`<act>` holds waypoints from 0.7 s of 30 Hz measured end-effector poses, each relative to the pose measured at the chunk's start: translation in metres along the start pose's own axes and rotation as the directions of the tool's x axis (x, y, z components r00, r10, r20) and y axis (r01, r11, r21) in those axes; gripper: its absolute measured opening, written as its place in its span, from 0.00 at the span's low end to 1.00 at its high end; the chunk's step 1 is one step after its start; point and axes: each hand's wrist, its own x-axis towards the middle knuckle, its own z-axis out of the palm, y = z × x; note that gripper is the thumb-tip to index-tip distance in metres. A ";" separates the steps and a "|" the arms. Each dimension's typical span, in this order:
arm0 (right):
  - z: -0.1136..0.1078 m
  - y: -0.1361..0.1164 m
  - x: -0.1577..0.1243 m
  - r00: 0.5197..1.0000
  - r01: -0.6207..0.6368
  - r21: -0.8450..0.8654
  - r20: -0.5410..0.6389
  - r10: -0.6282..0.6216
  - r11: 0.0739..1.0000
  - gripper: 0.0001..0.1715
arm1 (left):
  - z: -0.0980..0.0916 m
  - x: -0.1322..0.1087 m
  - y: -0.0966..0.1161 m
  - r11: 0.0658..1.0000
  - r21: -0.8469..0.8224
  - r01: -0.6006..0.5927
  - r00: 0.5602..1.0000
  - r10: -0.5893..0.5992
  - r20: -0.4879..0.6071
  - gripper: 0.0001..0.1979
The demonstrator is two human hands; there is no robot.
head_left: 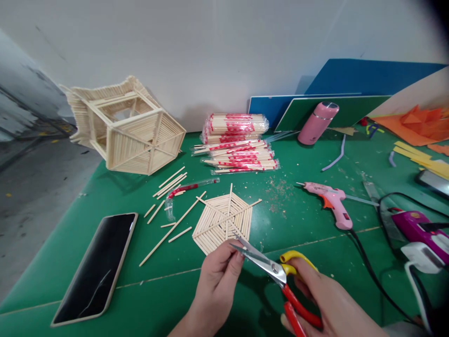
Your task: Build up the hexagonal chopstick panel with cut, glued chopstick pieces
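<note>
My right hand (315, 292) grips scissors (275, 268) with one yellow and one red handle; their blades are parted and point up and left. Close to the blades, my left hand (220, 276) is closed in a pinch. A tiny pale tip shows at its fingers, but what it holds is mostly hidden. Just beyond lies a hexagonal panel (224, 217) of thin wooden sticks, with crossing sticks on top. Loose wooden sticks (171, 234) of different lengths lie left of it, beside a crumpled red-and-clear wrapper (189, 188).
A stick-built lantern-like frame (147, 145) stands back left, a phone (96, 269) front left. Packs of wrapped chopsticks (238, 140) lie at the back. Rightward are a pink glue gun (329, 199) with cord, a pink bottle (317, 124) and a purple device (419, 231).
</note>
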 end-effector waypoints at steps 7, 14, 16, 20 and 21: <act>0.003 -0.003 0.000 1.000 -0.016 -0.001 0.007 0.016 1.000 0.12 | 0.000 0.000 0.005 0.997 0.077 0.010 1.000 -0.010 -0.005 0.08; 0.006 0.000 0.004 0.997 -0.082 -0.056 0.002 0.082 0.995 0.21 | 0.005 -0.003 -0.001 0.995 -0.011 0.099 0.995 -0.099 -0.024 0.10; 0.005 0.002 0.003 0.994 -0.102 -0.100 -0.045 0.097 0.990 0.25 | 0.004 -0.004 -0.006 0.987 -0.093 0.133 0.990 -0.136 -0.029 0.10; 0.004 0.005 0.000 0.992 -0.069 -0.161 -0.118 0.050 0.985 0.25 | 0.002 -0.005 -0.012 0.963 -0.207 0.175 0.980 -0.191 -0.060 0.10; 0.004 0.005 -0.001 0.991 -0.067 -0.171 -0.125 0.046 0.983 0.24 | 0.001 -0.005 -0.012 0.960 -0.220 0.175 0.979 -0.193 -0.066 0.10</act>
